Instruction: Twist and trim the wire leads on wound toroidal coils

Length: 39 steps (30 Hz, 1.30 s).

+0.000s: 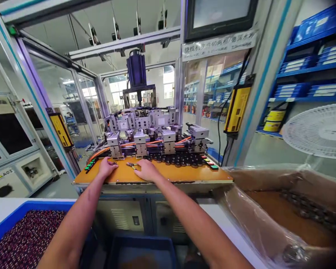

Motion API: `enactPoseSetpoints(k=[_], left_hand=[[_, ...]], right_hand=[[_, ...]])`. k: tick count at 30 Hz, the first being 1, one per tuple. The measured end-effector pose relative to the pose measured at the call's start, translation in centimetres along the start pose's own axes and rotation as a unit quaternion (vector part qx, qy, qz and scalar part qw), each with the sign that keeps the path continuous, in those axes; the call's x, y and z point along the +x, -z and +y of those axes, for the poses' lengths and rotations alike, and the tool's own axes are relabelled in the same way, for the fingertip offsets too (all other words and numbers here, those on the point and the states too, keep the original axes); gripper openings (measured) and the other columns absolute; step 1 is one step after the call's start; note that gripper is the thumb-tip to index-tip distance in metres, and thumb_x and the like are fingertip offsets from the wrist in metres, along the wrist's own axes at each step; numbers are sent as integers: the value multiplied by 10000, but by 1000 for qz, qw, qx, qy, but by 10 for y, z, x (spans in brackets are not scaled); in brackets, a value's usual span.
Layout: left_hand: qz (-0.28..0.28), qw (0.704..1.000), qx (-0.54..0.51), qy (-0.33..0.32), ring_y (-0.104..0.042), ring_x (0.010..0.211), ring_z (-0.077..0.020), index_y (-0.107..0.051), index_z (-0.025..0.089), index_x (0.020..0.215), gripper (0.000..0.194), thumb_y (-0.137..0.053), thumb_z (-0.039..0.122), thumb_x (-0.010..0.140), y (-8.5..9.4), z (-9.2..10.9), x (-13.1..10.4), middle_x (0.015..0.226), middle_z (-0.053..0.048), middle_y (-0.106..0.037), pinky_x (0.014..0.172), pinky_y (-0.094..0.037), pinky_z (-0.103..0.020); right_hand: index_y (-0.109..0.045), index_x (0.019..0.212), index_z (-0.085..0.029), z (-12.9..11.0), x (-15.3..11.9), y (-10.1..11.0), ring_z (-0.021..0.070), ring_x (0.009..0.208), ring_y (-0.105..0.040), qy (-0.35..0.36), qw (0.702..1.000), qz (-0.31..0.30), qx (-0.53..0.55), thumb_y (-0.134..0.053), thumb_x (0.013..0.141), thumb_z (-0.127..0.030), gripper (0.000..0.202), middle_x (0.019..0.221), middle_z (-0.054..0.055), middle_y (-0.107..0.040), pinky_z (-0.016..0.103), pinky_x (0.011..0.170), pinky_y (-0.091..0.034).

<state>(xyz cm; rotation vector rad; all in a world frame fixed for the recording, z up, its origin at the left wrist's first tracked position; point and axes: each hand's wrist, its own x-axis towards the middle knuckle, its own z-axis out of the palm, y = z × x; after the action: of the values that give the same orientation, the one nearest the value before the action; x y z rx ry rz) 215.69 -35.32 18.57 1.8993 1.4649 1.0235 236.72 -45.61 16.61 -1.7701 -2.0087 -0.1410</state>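
Note:
My left hand (106, 167) is closed in a pinch above the left part of the orange-brown worktop (184, 175). Between its fingertips is a small dark round part (114, 163), too small to make out fully. To the right of it, my right hand (148, 170) grips a pair of pliers (132, 165) with yellow-green handles, jaws pointing left toward the left hand. Behind both hands stands a winding machine (141, 144) with several metal blocks and orange tubes. Rows of black round parts (182, 160) lie on the worktop right of my right hand.
Coloured push buttons (213, 167) sit at the worktop's right end, others (90, 165) at its left. A blue bin (25, 204) of small dark parts stands lower left. Lower right is a plastic-lined carton (268, 216); a white fan (319, 130) is behind it. Yellow sensor bars (237, 108) flank the frame.

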Motion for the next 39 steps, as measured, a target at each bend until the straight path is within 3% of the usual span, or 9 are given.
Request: enactPoseSetpoints(k=[4, 10, 14, 17, 21, 27, 32, 36, 39], left_hand=[[5, 992, -124, 1, -661, 863, -171, -538, 164, 1264, 452, -695, 266, 853, 23, -6, -51, 1084, -62, -655, 803, -576, -385], [-12, 954, -300, 22, -718, 893, -169, -463, 180, 1320, 707, -759, 263, 683, 51, -28, -196, 1098, -79, -694, 879, -584, -369], [6, 931, -358, 69, -730, 882, -167, -546, 187, 1237, 627, -799, 235, 664, 53, -42, -264, 1053, -80, -743, 839, -607, -325], [53, 946, -318, -17, -729, 971, -165, -585, 240, 1238, 604, -812, 121, 691, 52, -47, -298, 1068, -49, -760, 866, -609, -286], [69, 950, -235, -194, -715, 1032, -137, -537, 314, 1367, 762, -738, -44, 724, 48, -47, -321, 1149, -17, -744, 923, -595, -246], [49, 943, -284, -165, -728, 889, -95, -541, 324, 1352, 803, -781, -48, 682, 37, -43, -321, 1083, 6, -731, 843, -609, -194], [22, 922, -373, -102, -729, 852, -100, -530, 332, 1332, 759, -784, -8, 703, 34, -44, -321, 1022, 9, -728, 778, -620, -204], [33, 920, -366, -137, -737, 895, -95, -533, 341, 1337, 751, -730, -54, 729, 30, -42, -324, 1065, 1, -746, 811, -610, -183], [19, 913, -371, -167, -738, 953, -105, -529, 346, 1353, 776, -707, -81, 730, 28, -39, -326, 1108, -4, -752, 848, -604, -182]], right_hand=[[-652, 1065, -145, 1, -1, -2, 223, 1084, -623, 10, 1000, 1, 24, -622, 945, -380, 265, 1130, 78, -665, 459, 969, -510], [-677, 1033, -97, -40, 3, 4, 251, 1067, -636, 9, 993, 46, 104, -637, 923, -278, 215, 1100, 143, -688, 450, 977, -504], [-580, 1261, -101, -97, -58, 27, 228, 1090, -623, 29, 978, 115, 172, -473, 1007, -311, 346, 1274, 162, -620, 368, 925, -529], [-638, 1176, -187, -130, -135, 44, 196, 969, -675, 218, 937, 133, 240, -577, 968, -317, 253, 1162, 92, -695, 304, 816, -557], [-648, 1124, -130, -147, -204, 40, 169, 902, -685, 280, 942, 50, 180, -491, 987, -147, 209, 1040, 101, -728, 269, 745, -533], [-706, 932, -143, -143, -222, 26, 117, 536, -546, 191, 948, -81, 242, -530, 959, -145, 178, 651, 6, -618, 282, 499, -394], [-716, 877, -169, -141, -227, 32, 76, 542, -563, 127, 869, -179, 443, -644, 907, -166, 78, 669, -10, -659, 204, 522, -436], [-705, 894, -198, -140, -218, 23, 71, 572, -544, -21, 833, -111, 542, -807, 767, -256, 173, 945, 33, -663, 220, 510, -443], [-644, 778, -199, -148, -209, 11, 96, 612, -534, -132, 750, -118, 637, -820, 724, -304, 212, 795, -9, -593, 237, 550, -443]])
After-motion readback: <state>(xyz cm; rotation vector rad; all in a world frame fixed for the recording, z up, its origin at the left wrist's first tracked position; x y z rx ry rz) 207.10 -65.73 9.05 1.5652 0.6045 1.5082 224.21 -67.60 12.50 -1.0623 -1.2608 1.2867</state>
